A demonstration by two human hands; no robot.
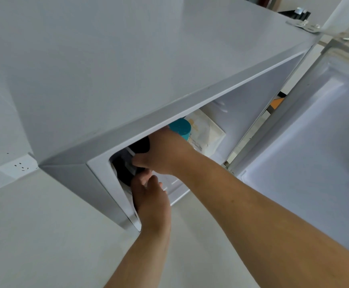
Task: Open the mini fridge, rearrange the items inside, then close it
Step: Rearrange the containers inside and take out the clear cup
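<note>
1. Mini fridge [127, 65] fills the upper left of the view, seen from above; its flat grey top overhangs the open compartment, so only a narrow wedge of the inside shows below the front edge.
2. Fridge door [315, 129] stands swung wide to the right, well apart from the cabinet, its white inner liner facing the camera.
3. Inside, a dark object [127, 169] sits at the left of the opening, tight against the left wall, with little room beside it.
4. Right hand [165, 154] reaches in from the right with fingers curled around the dark object's upper part.
5. Left hand [148, 196] comes up from below, fingers closed against the same object's lower side, touching the lower left frame edge.
6. Teal-capped container [180, 127] stands just behind the right hand, close under the top edge.
7. White packet [206, 134] leans beside the container toward the right wall; its small print is too blurred to read.
8. Wall socket [18, 165] sits on the wall left of the fridge, above the pale floor [44, 235].
</note>
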